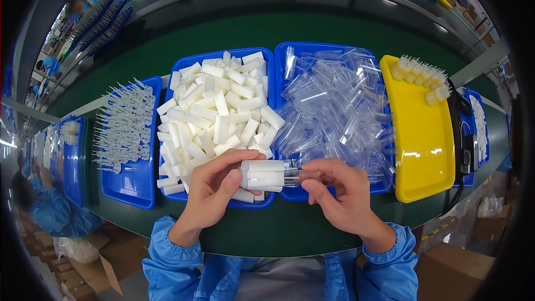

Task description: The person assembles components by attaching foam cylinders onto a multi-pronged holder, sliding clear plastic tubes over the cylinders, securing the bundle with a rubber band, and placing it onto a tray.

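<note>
Tube bundle (264, 174): in the head view, a group of clear tubes with white cylinders inside, lying sideways between the two hands, above the near edges of the two middle trays; its left end is a greyish, translucent cap.
Left hand (214, 185): closed around the capped end, thumb on the near side, fingers on the far side.
Right hand (341, 194): half curled at the bundle's right end, thumb and forefinger close together by something transparent; whether they grip it, I cannot tell.
White cylinders (220, 100): heaped loosely in a blue tray (271, 67), beyond the left hand.
Clear tubes (334, 100): piled at all angles in the blue tray just to the right.
Yellow tray (421, 139): right of the clear tubes; similar bundles (421, 75) stand together at its far end.
Pale thin pins (125, 125): upright and packed close in a blue tray (129, 185) at left.
Counter (278, 239): dark green, under the trays.
Co-worker (58, 212): blue-sleeved, at the lower left.
</note>
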A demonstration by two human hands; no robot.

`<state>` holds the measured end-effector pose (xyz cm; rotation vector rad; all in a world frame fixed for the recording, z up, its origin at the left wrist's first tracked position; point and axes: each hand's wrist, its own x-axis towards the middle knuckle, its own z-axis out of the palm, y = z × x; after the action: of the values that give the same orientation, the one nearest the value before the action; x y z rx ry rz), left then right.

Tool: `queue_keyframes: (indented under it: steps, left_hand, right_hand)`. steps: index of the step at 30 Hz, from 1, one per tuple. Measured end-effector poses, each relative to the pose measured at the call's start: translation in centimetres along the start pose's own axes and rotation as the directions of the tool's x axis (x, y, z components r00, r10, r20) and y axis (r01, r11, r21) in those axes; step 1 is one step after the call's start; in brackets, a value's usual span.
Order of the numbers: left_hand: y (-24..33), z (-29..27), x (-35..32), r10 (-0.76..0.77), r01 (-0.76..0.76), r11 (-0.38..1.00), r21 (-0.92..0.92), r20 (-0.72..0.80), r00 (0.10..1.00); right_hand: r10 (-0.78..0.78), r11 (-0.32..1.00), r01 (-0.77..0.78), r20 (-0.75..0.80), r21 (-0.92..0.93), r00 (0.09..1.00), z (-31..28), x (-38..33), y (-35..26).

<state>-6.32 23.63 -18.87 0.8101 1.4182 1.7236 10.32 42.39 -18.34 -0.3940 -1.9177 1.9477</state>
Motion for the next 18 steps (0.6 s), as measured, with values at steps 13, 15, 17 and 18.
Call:
queue_keyframes:
  steps: [13, 15, 17, 18]
  left_hand:
    - [-1.0, -0.5, -0.1, -0.014, 0.021, 0.999, -0.047, 0.133, 0.991]
    - [-1.1, 0.0, -0.3, -0.017, 0.030, 0.995, -0.094, 0.140, 0.990]
    - [-1.3, 0.5, -0.4, -0.022, 0.043, 0.989, -0.140, 0.147, 0.989]
    - [-1.2, 0.9, -0.4, -0.043, 0.061, 0.991, -0.121, 0.147, 0.988]
  right_hand:
    - [-0.468, 0.720, 0.485, 0.169, -0.496, 0.867, -0.2, 0.4, -0.2]
    - [-0.448, 0.722, 0.470, 0.174, -0.508, 0.877, 0.0, 0.3, -0.3]
    - [-0.528, 0.660, 0.547, 0.199, -0.516, 0.825, 0.3, 0.3, -0.3]
    - [-0.527, 0.661, 0.547, 0.201, -0.514, 0.826, 0.6, 0.3, -0.3]
